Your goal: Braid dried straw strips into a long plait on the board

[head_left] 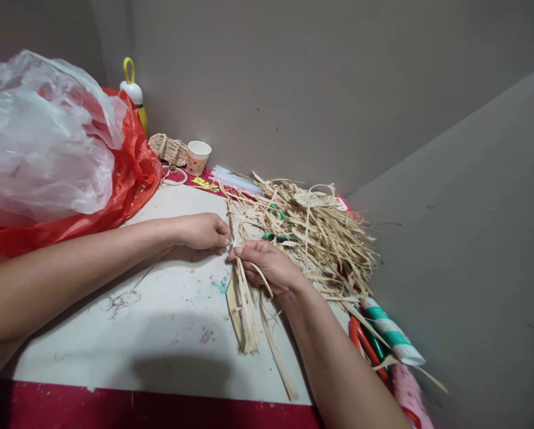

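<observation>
A narrow strand of pale dried plant strips (247, 322) runs over the white board, its loose flat ends spreading toward me. My right hand (269, 262) pinches the strips between thumb and fingers at the middle of the strand. One thin strip curves over the back of those fingers. Just left of it, my left hand (208, 231) is closed, with its fingertips against the strand; the bit of strip between them is mostly hidden. Above both hands, the upper part of the strand looks twisted or braided. Beside my right hand lies a large heap of dried strips (333, 232).
White and red plastic bags (52, 143) fill the left side. Behind stand a yellow-and-white bottle (133, 92), a coiled woven piece (168, 149) and a paper cup (199, 158). A green-striped roll (394, 330) lies at right. Grey walls (320, 89) enclose the table.
</observation>
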{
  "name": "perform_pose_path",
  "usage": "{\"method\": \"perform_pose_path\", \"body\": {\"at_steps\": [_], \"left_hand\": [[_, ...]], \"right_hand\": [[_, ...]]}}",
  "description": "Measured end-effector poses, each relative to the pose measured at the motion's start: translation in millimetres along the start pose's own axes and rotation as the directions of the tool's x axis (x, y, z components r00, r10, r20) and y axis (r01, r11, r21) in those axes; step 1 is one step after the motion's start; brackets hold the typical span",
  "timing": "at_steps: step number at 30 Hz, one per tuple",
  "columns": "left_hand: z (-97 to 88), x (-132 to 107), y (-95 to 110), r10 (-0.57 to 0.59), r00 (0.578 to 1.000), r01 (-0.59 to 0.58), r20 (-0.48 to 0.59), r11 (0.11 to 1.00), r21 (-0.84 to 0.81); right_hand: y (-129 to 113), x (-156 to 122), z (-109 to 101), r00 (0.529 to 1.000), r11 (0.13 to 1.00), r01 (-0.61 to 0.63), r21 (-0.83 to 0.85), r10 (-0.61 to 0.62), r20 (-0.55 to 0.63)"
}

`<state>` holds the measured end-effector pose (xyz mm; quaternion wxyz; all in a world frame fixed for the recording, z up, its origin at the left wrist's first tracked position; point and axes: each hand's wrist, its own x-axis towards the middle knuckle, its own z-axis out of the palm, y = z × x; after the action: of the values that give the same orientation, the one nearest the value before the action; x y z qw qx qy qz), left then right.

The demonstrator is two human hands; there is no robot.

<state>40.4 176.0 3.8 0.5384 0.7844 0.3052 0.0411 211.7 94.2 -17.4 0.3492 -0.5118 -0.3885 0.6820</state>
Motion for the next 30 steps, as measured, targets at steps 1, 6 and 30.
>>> {"method": "perform_pose_path", "body": {"at_steps": [1,6,30], "left_hand": [[-0.2,-0.5,0.8,0.036,0.999,-0.035,-0.026,0.997,0.063],[4.5,-0.2,5.3,0.023,0.994,-0.019,-0.111,0.999,0.031],[21.3,3.6,0.0,-0.001,0.995,0.001,-0.101,1.000,0.003]], "right_hand": [[0.6,0.3,-0.4,1.000,1.000,0.005,-0.019,-0.005,-0.003],[0.1,0.4,1.5,1.000,1.000,0.008,-0.008,-0.008,-0.002],[1.0,0.4,4.3,0.971,0.859,0.196,-0.474,-0.238,-0.031]]}}
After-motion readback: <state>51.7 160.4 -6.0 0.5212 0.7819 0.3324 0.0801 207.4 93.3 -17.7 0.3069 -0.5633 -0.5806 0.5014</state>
